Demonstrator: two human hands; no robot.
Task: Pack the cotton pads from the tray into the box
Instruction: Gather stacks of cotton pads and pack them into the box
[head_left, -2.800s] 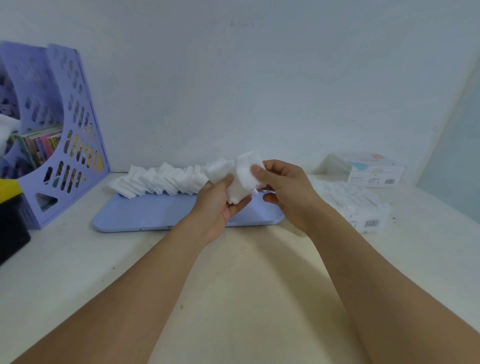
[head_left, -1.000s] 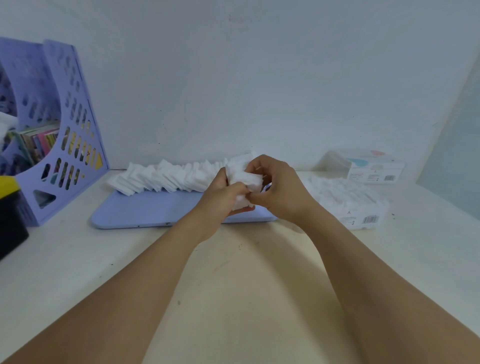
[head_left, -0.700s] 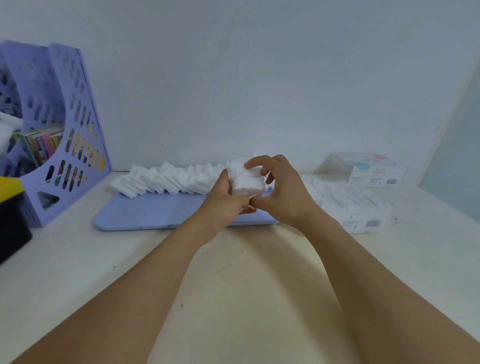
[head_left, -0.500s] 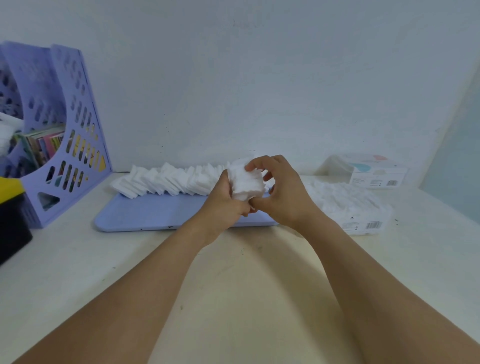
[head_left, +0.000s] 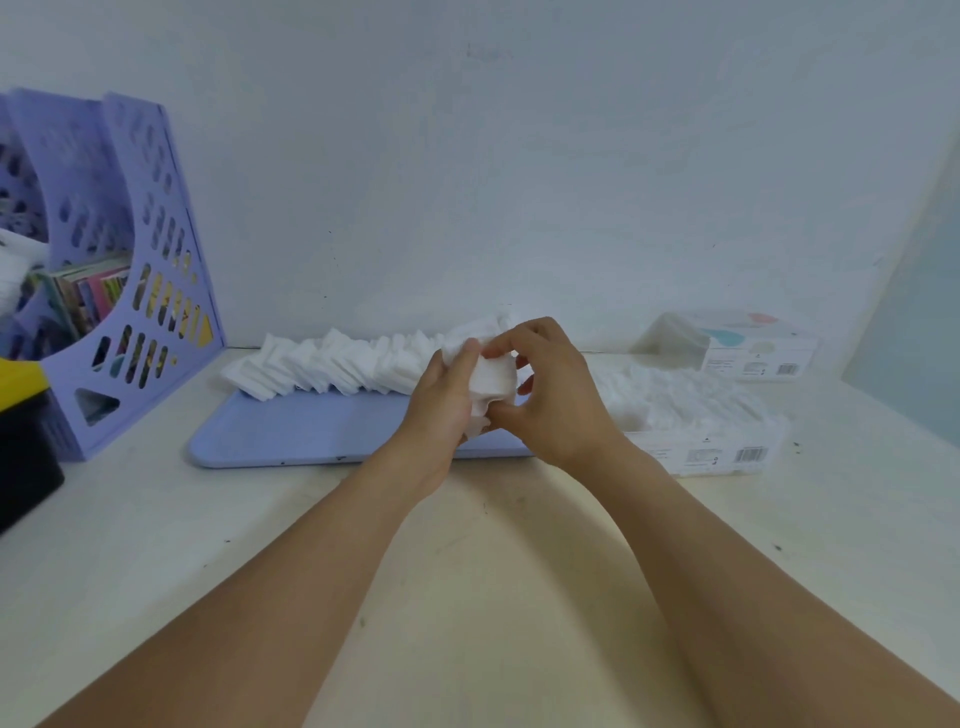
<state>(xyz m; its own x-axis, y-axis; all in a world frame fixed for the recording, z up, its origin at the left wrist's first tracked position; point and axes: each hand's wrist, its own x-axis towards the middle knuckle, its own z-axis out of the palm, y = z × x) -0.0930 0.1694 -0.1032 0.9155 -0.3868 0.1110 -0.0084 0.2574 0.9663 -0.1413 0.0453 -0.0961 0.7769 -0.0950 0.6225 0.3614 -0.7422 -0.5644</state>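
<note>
No legible text is found; barcodes and blurred print are noted on the box and the carton at right of frame.

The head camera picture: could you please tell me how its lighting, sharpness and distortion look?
Head view: soft, even light with only faint shadows under the arms on the pale tabletop; wide-angle bending tilts the lilac perforated file holder; the small bunch of white square cotton pads, gripped by the left hand and right hand, looks washed out with little texture; no strong glare.
</note>
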